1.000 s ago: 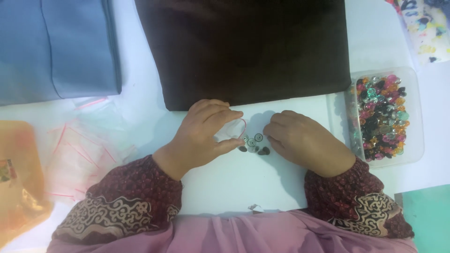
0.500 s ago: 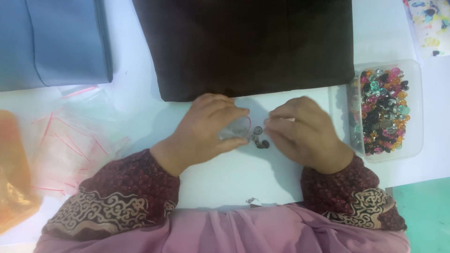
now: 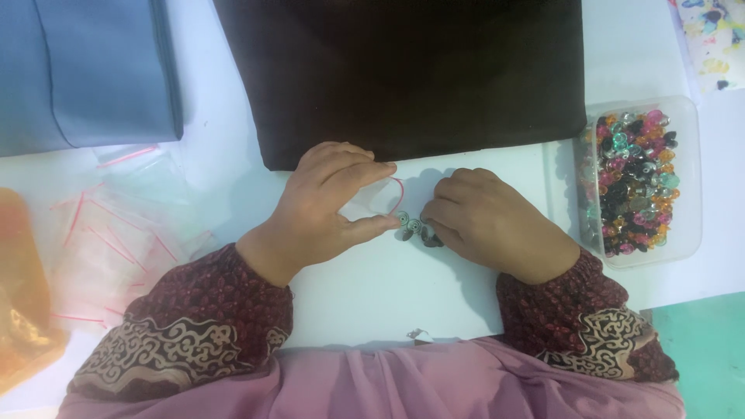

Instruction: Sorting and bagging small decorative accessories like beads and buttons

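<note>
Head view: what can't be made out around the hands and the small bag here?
- Right hand: fingertips curl under, so its grip on the small beads is hidden.
- Beads: too small to tell shape or count.
- Small clear bag: held open by the left hand; contents unreadable through glare and fingers.
- Orange bag: cut off by the left edge.
- Tiny item by the pink cloth: too small to identify.

Left hand (image 3: 326, 198): my fingers (image 3: 372, 225) hold a small clear bag (image 3: 372, 203) open.
Right hand (image 3: 489, 221): fingertips on the beads (image 3: 415, 229) on the white surface (image 3: 372, 287).

Bead tub (image 3: 691, 186) right of hands, cloth (image 3: 403, 77) behind.
</note>
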